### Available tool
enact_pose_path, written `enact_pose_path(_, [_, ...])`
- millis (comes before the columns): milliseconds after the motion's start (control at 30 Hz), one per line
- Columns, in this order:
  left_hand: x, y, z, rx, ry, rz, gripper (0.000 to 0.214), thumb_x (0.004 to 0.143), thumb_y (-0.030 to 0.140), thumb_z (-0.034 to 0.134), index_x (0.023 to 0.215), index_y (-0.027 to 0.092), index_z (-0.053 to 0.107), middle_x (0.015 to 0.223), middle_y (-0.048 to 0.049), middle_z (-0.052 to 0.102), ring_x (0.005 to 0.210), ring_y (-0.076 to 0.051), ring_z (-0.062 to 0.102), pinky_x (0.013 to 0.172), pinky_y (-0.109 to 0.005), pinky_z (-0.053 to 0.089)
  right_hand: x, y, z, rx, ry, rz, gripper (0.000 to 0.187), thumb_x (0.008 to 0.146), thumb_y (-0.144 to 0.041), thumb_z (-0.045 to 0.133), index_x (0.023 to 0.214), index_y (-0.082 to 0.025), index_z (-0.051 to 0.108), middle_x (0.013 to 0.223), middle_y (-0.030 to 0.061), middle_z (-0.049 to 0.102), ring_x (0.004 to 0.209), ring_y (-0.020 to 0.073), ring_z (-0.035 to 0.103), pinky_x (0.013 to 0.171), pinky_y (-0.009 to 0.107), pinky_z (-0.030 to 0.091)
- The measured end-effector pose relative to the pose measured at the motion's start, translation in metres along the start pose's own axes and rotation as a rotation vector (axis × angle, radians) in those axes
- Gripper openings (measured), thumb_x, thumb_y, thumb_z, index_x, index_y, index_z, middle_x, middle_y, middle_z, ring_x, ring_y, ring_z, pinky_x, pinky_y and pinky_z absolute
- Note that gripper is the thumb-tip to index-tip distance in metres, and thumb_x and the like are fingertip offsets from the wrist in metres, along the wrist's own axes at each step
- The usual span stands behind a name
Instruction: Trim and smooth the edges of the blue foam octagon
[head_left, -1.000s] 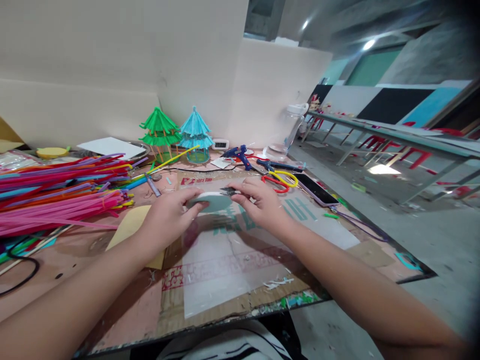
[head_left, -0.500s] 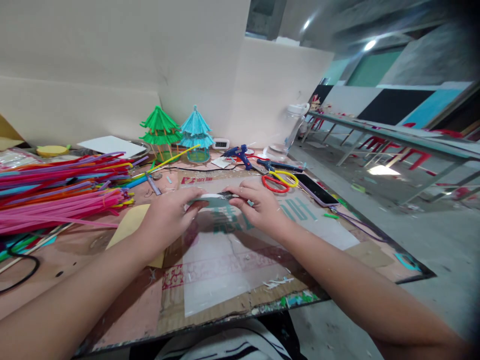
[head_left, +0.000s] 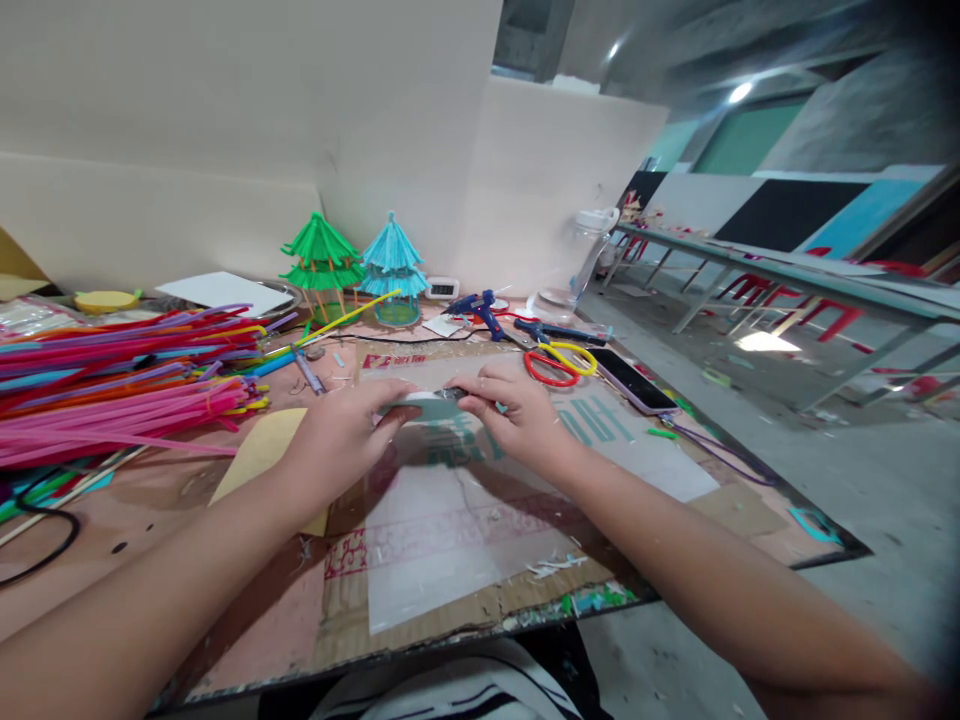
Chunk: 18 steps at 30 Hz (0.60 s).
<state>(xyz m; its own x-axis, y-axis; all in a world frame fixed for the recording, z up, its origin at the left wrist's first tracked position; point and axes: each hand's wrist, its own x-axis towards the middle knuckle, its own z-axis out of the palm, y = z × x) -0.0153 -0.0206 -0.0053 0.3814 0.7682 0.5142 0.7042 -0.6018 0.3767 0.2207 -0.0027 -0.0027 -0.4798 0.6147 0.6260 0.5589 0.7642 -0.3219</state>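
- Our left hand (head_left: 337, 425) has its fingers gripping one pale, flat, rounded disc (head_left: 430, 408) above the worktop (head_left: 255, 640).
- Our right hand's (head_left: 510, 410) fingers pinch one small dark piece (head_left: 450, 393).
- Two tiered, fuzzy-roofed models (head_left: 321, 240) stand behind.

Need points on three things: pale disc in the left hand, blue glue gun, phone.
Pale disc (head_left: 435, 408): head view, the uncovered part facing the camera.
Blue glue gun (head_left: 481, 306): head view, body, near the grip.
Phone (head_left: 631, 379): head view, middle of the dark screen.

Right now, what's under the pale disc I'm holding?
A printed plastic sheet on brown cardboard shows below the disc; what the disc itself hides can't be seen.
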Motion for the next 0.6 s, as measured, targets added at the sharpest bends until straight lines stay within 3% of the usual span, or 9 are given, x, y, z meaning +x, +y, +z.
enact_pose_path(600, [0.0011,0.0006,-0.0008,0.002,-0.038,-0.034,0.022,0.091,0.028,0.052,0.104,0.022,0.068,0.097,-0.0046,0.075,0.085,-0.021,0.068,0.07,-0.029,0.046,-0.0004,0.002,0.0007,0.021,-0.018,0.053,0.028,0.097,-0.037,0.052,0.111,-0.021,0.072,0.076,0.0021,0.06,0.073,0.0154,0.055,0.068,0.028,0.04])
